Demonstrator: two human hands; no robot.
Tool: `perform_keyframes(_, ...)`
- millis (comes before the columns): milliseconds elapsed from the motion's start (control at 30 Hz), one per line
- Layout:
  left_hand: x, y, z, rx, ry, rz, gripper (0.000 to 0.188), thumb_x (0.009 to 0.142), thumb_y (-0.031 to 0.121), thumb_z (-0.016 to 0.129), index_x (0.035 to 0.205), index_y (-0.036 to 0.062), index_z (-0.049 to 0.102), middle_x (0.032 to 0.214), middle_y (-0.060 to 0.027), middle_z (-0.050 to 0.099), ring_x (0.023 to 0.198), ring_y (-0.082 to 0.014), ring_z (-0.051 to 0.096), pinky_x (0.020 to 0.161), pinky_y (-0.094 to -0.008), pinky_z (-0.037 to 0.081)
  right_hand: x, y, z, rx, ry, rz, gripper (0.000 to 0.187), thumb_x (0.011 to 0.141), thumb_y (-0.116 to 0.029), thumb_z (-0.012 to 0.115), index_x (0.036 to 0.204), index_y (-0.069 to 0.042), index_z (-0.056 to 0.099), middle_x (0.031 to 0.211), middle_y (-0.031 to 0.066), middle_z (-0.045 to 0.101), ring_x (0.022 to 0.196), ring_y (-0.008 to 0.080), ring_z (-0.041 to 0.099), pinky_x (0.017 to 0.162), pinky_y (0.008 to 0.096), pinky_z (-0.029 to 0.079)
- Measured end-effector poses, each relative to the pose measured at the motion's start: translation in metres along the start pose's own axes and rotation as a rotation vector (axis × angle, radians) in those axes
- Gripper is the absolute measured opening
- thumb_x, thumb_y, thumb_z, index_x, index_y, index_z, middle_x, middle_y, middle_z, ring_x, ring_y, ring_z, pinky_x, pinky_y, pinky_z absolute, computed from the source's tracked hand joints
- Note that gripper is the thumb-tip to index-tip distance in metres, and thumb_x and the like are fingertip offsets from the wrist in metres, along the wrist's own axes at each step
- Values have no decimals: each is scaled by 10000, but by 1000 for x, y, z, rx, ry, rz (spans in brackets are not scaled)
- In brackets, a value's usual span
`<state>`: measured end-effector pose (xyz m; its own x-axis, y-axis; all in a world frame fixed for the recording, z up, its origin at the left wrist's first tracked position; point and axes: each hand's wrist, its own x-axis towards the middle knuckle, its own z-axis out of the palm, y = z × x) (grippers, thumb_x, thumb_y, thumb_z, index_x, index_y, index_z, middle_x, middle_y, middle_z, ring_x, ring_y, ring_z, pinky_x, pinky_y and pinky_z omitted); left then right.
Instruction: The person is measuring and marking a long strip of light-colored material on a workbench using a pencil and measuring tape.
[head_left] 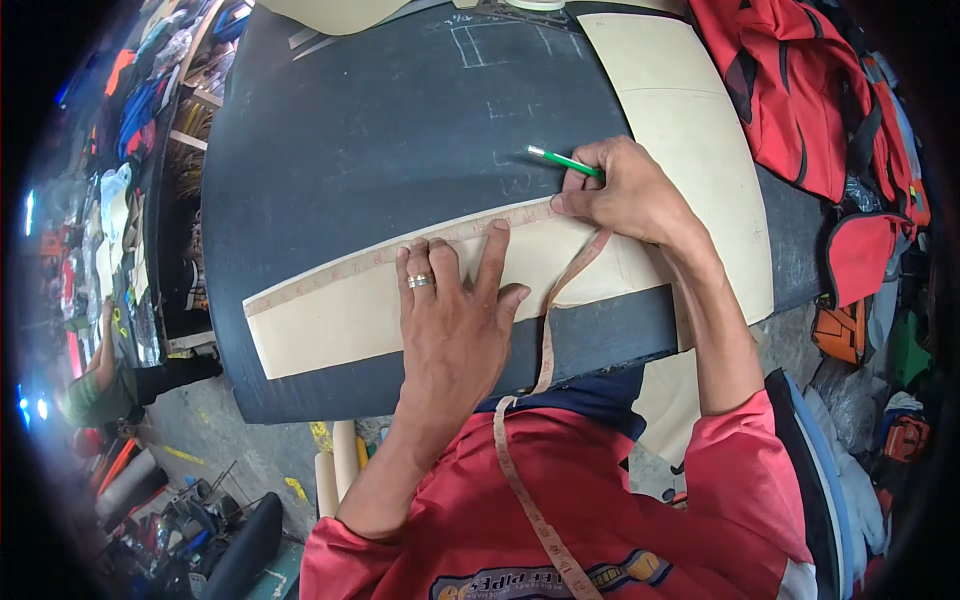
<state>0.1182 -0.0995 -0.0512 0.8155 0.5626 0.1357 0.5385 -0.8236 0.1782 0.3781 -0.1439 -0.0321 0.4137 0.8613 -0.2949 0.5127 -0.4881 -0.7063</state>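
A long cream paper piece (330,335) lies on the dark table. Along its far edge runs a tape measure (350,267), which bends down near my right hand and trails over the table's near edge onto my red shirt. My left hand (455,310) lies flat with fingers spread, pressing tape and paper; a ring is on one finger. My right hand (625,190) is closed, pinching the tape at the paper's far edge with thumb and finger. A green pencil (565,160) is held in the same hand, its silvery end pointing left.
The dark table (330,180) bears chalk marks. A larger cream sheet (690,130) lies at the right, beside a red bag (775,90). A red flap-shaped piece (862,258) hangs by the right edge. Shelves with goods and another person (110,385) are at the left. Rolls (343,460) stand below the table.
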Motion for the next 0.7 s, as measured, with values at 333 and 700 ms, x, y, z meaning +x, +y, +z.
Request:
perform_keyframes(333,10,11,-14,-50,-102,-78,621,1024,422,749,1568,156,609,1308,-231,524,1322,-507,543,1217,-648,405,1,3,0,-19,7,-3,117,807,-118,849,793,-17,792,699,163,710,679,283,703,682,420,541)
perform_keyframes(700,22,34,7,-41,-51,57,808,1074,532,648,1533,-120,515,1502,-308,518,1468,-529,486,1249,-598,390,6,6,-6,-138,21,-26,221,797,-204,876,835,-17,766,770,186,741,764,348,742,737,455,573)
